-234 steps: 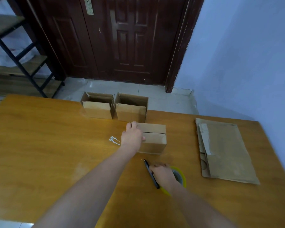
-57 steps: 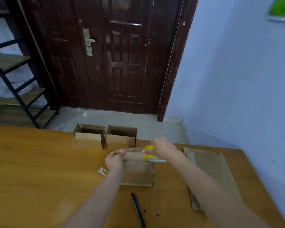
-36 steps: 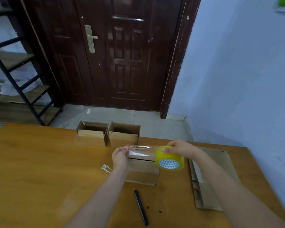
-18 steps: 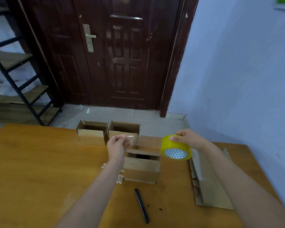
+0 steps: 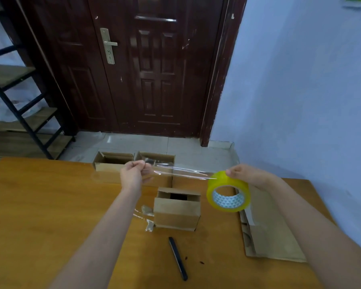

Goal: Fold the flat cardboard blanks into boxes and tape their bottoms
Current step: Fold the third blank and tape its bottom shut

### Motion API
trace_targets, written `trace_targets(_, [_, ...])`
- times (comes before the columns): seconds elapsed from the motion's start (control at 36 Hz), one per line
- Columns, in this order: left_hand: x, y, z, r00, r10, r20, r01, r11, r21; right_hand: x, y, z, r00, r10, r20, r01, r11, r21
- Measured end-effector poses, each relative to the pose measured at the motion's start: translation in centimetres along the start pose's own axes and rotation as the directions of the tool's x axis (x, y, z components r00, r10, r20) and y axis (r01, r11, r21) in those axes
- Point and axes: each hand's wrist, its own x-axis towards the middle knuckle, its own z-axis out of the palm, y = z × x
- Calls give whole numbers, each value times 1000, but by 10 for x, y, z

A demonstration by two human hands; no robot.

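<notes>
Clear tape (image 5: 181, 173) stretches in the air between the left hand (image 5: 133, 176), pinching its free end, and the right hand (image 5: 246, 176), gripping the yellow roll (image 5: 227, 191), above 1 box (image 5: 176, 209) on the table (image 5: 40, 205); thin, sticky film likely twists, so hold only its ends.

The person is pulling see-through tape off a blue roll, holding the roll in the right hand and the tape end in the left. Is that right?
Not quite: the tape roll is yellow, not blue, as the head view shows. The rest holds: the right hand holds the roll, and the left hand pinches the end of the clear tape strip stretched between them.
</notes>
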Motion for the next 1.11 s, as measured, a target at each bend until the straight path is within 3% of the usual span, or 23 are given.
trace_targets(0.14, [-8,-34,-6,997,-72,41,68,993,101,-4,27,-6,999,-31,11,29,983,183])
trace_targets(0.25, [-12,-51,-1,967,-239,85,241,971,-6,-15,30,-5,1000,-6,10,5,990,144])
trace_targets(0.44, [-5,-47,6,924,-318,211,352,925,-146,-21,37,-9,999,19,-50,-11,988,152])
trace_targets(0.61, [9,-53,2,903,-388,183,377,921,95,-17,37,-7,999,38,-33,-34,994,108])
trace_targets(0.75, [15,-58,3,896,-421,146,405,906,127,-11,39,-4,997,70,-30,-67,994,82])
trace_targets(1.11, [11,-71,-8,873,-450,190,485,843,-232,2,38,13,992,126,-24,-125,992,27])
